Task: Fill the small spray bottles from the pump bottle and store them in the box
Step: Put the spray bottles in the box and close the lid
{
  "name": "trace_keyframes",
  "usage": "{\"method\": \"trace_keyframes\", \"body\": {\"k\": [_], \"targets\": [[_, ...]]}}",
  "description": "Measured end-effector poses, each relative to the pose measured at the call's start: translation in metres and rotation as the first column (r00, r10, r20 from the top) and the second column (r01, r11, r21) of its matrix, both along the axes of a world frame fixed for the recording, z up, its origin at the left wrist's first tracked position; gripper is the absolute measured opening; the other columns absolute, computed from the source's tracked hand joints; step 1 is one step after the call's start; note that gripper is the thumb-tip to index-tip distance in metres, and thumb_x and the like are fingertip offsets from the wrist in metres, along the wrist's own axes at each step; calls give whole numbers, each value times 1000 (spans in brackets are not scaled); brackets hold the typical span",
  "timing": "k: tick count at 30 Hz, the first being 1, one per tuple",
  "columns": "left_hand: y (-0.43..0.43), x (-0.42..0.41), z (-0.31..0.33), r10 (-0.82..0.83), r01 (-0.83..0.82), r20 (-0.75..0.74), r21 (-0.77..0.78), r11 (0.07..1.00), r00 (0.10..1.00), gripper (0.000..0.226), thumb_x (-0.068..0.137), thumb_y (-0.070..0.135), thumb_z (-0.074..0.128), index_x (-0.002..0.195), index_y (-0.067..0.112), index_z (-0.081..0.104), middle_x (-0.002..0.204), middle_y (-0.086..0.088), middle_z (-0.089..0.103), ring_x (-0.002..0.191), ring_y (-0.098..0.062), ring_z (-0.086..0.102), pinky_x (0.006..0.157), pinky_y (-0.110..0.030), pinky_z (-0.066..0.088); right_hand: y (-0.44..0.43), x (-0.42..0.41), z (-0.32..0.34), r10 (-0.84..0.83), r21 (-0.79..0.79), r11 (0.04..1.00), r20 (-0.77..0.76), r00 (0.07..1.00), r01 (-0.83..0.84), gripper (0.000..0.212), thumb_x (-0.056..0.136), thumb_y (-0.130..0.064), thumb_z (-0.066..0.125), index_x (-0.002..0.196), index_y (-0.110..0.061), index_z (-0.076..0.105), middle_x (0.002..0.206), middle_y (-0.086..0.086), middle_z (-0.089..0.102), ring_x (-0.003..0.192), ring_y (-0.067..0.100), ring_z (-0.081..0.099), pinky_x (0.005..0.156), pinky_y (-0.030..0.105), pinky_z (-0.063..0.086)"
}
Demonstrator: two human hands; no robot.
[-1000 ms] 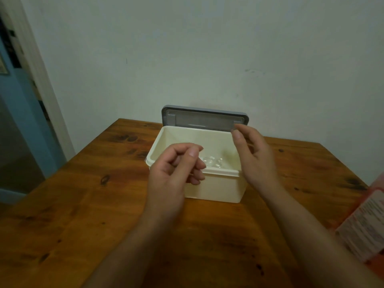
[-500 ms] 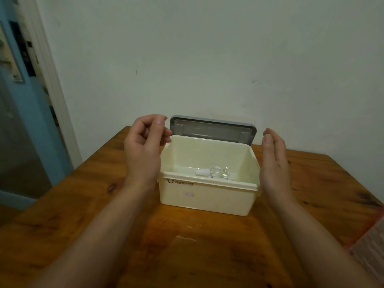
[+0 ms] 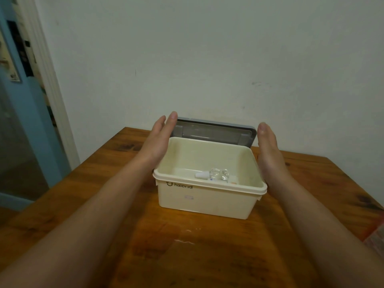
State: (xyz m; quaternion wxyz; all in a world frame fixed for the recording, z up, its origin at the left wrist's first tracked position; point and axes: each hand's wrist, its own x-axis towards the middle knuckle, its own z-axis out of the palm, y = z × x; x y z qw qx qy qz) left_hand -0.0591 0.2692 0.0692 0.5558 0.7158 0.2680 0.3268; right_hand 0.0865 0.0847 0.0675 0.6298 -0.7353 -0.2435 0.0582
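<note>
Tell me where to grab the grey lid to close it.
Take the grey lid by its free top edge, at both upper corners, from the sides. It stands upright behind the box, seemingly hinged at the far rim, so that edge should swing forward.

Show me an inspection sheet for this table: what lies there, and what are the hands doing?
Surface: wooden table, wet-looking streak on its near part.
Job's things: cream box, grey lid standing open behind; small spray bottles lying inside; pump bottle not in view.
Clutter: reddish patterned thing, cut off at right edge.
Hands: left hand and right hand flank the box, fingers straight, holding nothing.
Cables: nothing seen.
Surroundings: pale wall, white door frame, blue door.
</note>
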Motion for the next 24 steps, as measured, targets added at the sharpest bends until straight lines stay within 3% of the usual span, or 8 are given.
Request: {"method": "trace_keyframes", "body": {"k": [5,9,11,15,20,22,24], "targets": [[6,5,-1,-63,61,-22,-75,995,998,80,82,79,34,150,38,21,158,12,23,145,-16,21,117,-43,19,7,11,3,-8,-23,1000,-98,995,6,75,91,-74,26,155,-37,16,162,-9,23,147,18,26,119,43,22],[13,9,-4,-122,117,-16,-183,976,992,109,49,99,44,144,48,28,155,13,31,143,-16,29,116,-49,24,10,21,1,12,-53,998,-152,988,-20,78,89,-78,24,154,-35,20,160,-8,28,146,17,28,119,47,23],[17,10,-6,-147,141,-17,-183,973,989,110,47,99,45,143,47,31,154,15,32,141,-15,31,115,-48,24,11,21,1,45,-54,997,-177,983,-56,75,90,-77,25,152,-34,28,151,-10,38,139,16,38,117,43,29],[21,13,-10,-175,170,-18,-161,972,984,104,49,99,45,139,48,39,149,17,40,138,-13,37,115,-46,25,14,23,-6,72,-62,994,-208,975,-87,97,64,-94,32,144,-40,41,145,-11,50,131,16,50,114,44,35],[17,9,-10,-164,163,8,-136,977,986,92,65,92,41,143,43,35,149,17,38,137,-11,35,116,-45,25,10,20,-3,77,-38,995,-290,954,-92,67,85,-80,30,124,-32,56,110,-6,67,100,17,66,93,39,51],[20,8,-12,-150,150,6,-119,981,989,102,58,96,41,143,40,37,147,13,42,136,-12,39,115,-46,27,7,19,-4,88,-20,995,-299,950,-98,52,90,-75,30,113,-35,53,95,-10,64,91,13,65,84,36,52],[20,7,-13,-137,135,-10,-96,986,991,105,58,95,39,143,33,37,144,9,46,134,-14,41,114,-47,28,3,18,-6,104,-6,994,-300,948,-110,52,91,-74,31,118,-35,53,99,-9,65,94,14,66,90,39,53]]}}
